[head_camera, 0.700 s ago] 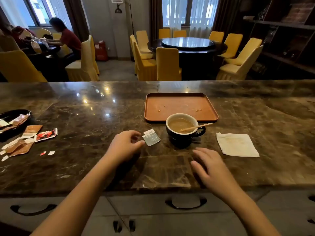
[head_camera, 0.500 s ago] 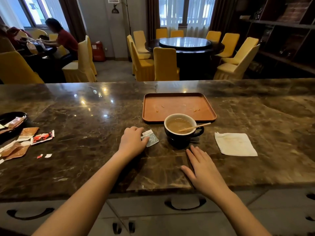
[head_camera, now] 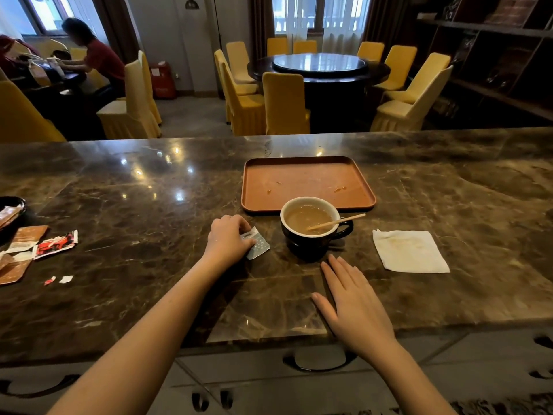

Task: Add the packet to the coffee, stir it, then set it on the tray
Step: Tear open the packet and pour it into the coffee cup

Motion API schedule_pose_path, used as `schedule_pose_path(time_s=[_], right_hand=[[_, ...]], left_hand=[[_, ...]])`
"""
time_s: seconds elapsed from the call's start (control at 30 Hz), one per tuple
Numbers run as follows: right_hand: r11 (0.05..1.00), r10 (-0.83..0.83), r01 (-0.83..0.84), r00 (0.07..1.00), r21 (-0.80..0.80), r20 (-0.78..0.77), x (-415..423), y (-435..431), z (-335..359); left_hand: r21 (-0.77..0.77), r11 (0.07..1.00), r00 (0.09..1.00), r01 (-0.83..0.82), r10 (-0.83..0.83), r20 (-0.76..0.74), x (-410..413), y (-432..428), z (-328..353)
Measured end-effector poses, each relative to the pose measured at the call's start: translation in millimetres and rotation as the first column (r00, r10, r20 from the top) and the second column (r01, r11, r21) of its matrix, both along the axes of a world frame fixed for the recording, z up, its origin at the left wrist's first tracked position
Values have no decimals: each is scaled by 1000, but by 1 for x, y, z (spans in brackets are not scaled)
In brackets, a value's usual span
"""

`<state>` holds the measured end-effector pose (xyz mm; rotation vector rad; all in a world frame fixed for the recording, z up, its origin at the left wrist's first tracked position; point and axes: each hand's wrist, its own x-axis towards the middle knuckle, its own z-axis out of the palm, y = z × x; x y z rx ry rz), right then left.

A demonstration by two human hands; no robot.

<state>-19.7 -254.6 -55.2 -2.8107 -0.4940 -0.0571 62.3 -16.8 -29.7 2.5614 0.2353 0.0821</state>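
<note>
A black cup (head_camera: 311, 244) with a white inside holds milky coffee, and a wooden stir stick (head_camera: 338, 220) leans in it toward the right. It stands on the marble counter just in front of the empty orange tray (head_camera: 308, 205). A small grey-blue packet (head_camera: 259, 248) lies left of the cup. My left hand (head_camera: 229, 238) rests on the packet with its fingers curled over the packet's left edge. My right hand (head_camera: 353, 307) lies flat on the counter in front of the cup, fingers together, holding nothing.
A white napkin (head_camera: 410, 250) lies right of the cup. Torn packets (head_camera: 39, 245) and scraps sit at the far left beside a dark dish (head_camera: 12, 205). Drawers with handles run below the counter edge. Yellow chairs, a round table and a seated person fill the room behind.
My left hand has moved right onto the packet and closed its fingers over it. My right hand slid forward toward the cup and flattened on the counter.
</note>
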Motion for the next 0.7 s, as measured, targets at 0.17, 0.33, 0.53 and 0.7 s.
schedule_pose_path(time_s=[0.17,0.33,0.53,0.7], right_hand=[[999,-10,7,998,49,61,-1,0,-4],[997,-21,14,996,78,84,-3,0,-5],[994,-30,18,995,112,98,-2,-1,-7],[984,-42,26,996,178,83,-1,-2,-6]], left_hand=[[-66,998,1000,0,0,10,-1,-1,3],[0,999,998,46,-46,-40,1,-2,8],[-61,989,991,132,-133,-5,-5,-5,38],[-6,965,961,261,-259,96,-15,-10,80]])
